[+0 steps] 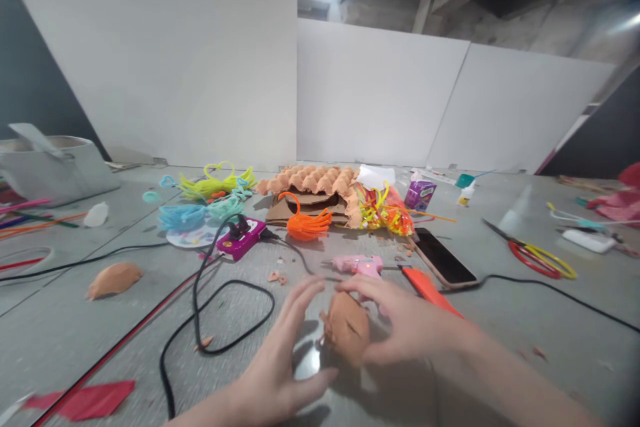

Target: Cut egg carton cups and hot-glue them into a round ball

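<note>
Near its far edge the grey desk (55,340) bore an egg tray (320,180), a purple box (420,194) and a white bottle (466,197); a pale handled bucket (65,170) stood toward the far left corner. Farther in lay a purple power strip (245,241), a pink glue gun (357,265) and a smartphone (447,259), with scissors (535,259) toward the right edge and a red scrap (95,400) toward the near left corner.

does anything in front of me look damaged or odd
Yes: the egg carton has a ragged front edge, and small scraps of similar colour lie before it, suggesting tearing. The brown piece in the right hand also shows a dark slit.
</note>
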Motion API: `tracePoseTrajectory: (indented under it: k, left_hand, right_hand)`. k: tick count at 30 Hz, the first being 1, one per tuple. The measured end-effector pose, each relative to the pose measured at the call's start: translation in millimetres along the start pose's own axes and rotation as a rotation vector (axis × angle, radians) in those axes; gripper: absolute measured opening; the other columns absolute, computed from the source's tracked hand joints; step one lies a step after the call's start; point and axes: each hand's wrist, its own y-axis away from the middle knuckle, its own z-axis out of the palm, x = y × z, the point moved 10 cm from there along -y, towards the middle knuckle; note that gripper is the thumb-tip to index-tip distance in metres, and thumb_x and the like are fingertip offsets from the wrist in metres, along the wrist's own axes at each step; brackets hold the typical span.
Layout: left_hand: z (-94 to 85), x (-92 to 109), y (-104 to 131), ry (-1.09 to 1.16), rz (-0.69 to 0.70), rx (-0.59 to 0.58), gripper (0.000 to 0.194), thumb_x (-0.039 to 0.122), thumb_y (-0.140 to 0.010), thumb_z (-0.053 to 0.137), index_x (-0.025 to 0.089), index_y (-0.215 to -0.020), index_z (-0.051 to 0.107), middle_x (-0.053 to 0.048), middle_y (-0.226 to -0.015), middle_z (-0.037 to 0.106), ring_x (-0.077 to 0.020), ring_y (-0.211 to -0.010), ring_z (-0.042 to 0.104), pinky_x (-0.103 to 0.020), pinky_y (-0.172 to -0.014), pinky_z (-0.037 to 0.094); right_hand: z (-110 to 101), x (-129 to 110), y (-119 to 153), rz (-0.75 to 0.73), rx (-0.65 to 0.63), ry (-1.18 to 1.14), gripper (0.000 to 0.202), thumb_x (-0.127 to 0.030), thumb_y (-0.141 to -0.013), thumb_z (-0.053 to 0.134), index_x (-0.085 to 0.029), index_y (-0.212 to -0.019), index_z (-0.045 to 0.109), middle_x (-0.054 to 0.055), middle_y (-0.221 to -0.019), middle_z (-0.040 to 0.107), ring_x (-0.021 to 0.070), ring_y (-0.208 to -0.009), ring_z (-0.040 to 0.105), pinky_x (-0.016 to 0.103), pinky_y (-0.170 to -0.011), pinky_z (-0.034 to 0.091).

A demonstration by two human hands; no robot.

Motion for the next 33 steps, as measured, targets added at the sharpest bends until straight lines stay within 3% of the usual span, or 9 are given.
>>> tracePoseTrajectory:
  k: [3,6,10,14,17,20,24,28,33]
  left_hand:
    - [8.5,5.1,-2.8,0.046,0.003,-0.099,0.081,0.011,-0.072,0.065,0.041,-0.135,0.025,-0.006,-0.138,0.039,-0.0296,-0.131,0.038,-0.053,-0.106,0.035]
    - [9.7,6.3,-3.7,0.05,-0.023,-0.097,0.065,0.012,-0.072,0.067,0.037,-0.126,0.041,-0.006,-0.123,0.048,-0.0271,-0.117,0.052,-0.049,-0.099,0.044]
    - [1.5,10.1,-0.6,-0.036,0.039,0.007,0.061,0.011,-0.065,0.07,0.032,-0.118,0.047,-0.005,-0.11,0.048,-0.0256,-0.105,0.056,-0.044,-0.088,0.052]
    - [-25.3,6.7,4.9,-0.169,0.052,0.29,0.056,0.014,-0.063,0.072,0.029,-0.11,0.046,-0.005,-0.104,0.044,-0.0262,-0.1,0.052,-0.048,-0.084,0.052]
    - [-37.5,5.1,9.3,-0.209,0.069,0.433,0.049,0.019,-0.067,0.073,0.027,-0.106,0.045,-0.004,-0.102,0.043,-0.0259,-0.099,0.048,-0.055,-0.09,0.044]
    - [-34.5,0.5,9.2,-0.146,0.093,0.417,0.05,0.023,-0.068,0.074,0.027,-0.107,0.043,-0.006,-0.107,0.044,-0.027,-0.104,0.047,-0.055,-0.093,0.041]
    - [-22.5,-10.0,4.9,0.001,0.054,0.287,0.066,0.025,-0.066,0.076,0.028,-0.12,0.038,-0.009,-0.12,0.045,-0.0307,-0.118,0.044,-0.052,-0.097,0.039]
    - [-22.7,-11.3,1.1,0.065,0.01,0.27,0.048,0.016,-0.077,0.062,0.028,-0.119,0.044,-0.008,-0.115,0.054,-0.0261,-0.111,0.054,-0.044,-0.094,0.045]
    - [-27.9,-10.7,-0.1,0.11,-0.019,0.308,0.042,0.013,-0.072,0.064,0.026,-0.11,0.052,-0.005,-0.104,0.06,-0.024,-0.1,0.06,-0.037,-0.083,0.051]
  right_hand:
    - [11.1,1.7,0.7,0.012,-0.074,-0.001,0.102,-0.029,-0.062,0.075,-0.023,-0.147,0.02,0.011,-0.146,0.035,0.0271,-0.124,0.044,0.039,-0.101,0.037]
    - [19.9,-1.9,2.6,0.029,-0.112,0.014,0.114,-0.028,-0.06,0.077,-0.024,-0.149,0.007,0.013,-0.142,0.041,0.0276,-0.121,0.048,0.039,-0.1,0.038]
    - [15.9,-12.5,4.9,-0.005,-0.08,0.017,0.096,-0.022,-0.067,0.07,-0.027,-0.147,0.018,0.009,-0.137,0.048,0.0257,-0.12,0.049,0.041,-0.101,0.038]
    - [4.5,-18.3,3.2,-0.002,0.035,-0.021,0.082,-0.028,-0.065,0.074,-0.027,-0.138,0.036,0.008,-0.141,0.043,0.0272,-0.126,0.043,0.045,-0.102,0.036]
    - [-1.9,-23.7,1.4,-0.016,0.153,-0.014,0.06,-0.03,-0.068,0.075,-0.025,-0.122,0.051,0.007,-0.132,0.051,0.0258,-0.123,0.045,0.042,-0.099,0.039]
    - [-3.2,-27.4,0.6,-0.056,0.213,-0.018,0.042,-0.024,-0.073,0.071,-0.025,-0.112,0.056,0.003,-0.122,0.058,0.0221,-0.121,0.046,0.038,-0.098,0.04]
    - [-8.4,-18.8,-0.2,-0.082,0.253,0.021,0.041,-0.025,-0.077,0.069,-0.027,-0.117,0.057,0.003,-0.126,0.058,0.0227,-0.124,0.044,0.042,-0.101,0.037]
    - [-15.4,-10.3,-0.8,-0.124,0.287,0.051,0.033,-0.031,-0.08,0.066,-0.026,-0.113,0.061,0.004,-0.127,0.058,0.0234,-0.126,0.043,0.045,-0.103,0.035]
    - [-14.0,-8.0,-2.9,-0.13,0.25,0.051,0.033,-0.032,-0.081,0.066,-0.026,-0.113,0.062,0.004,-0.124,0.06,0.0243,-0.127,0.042,0.048,-0.103,0.034]
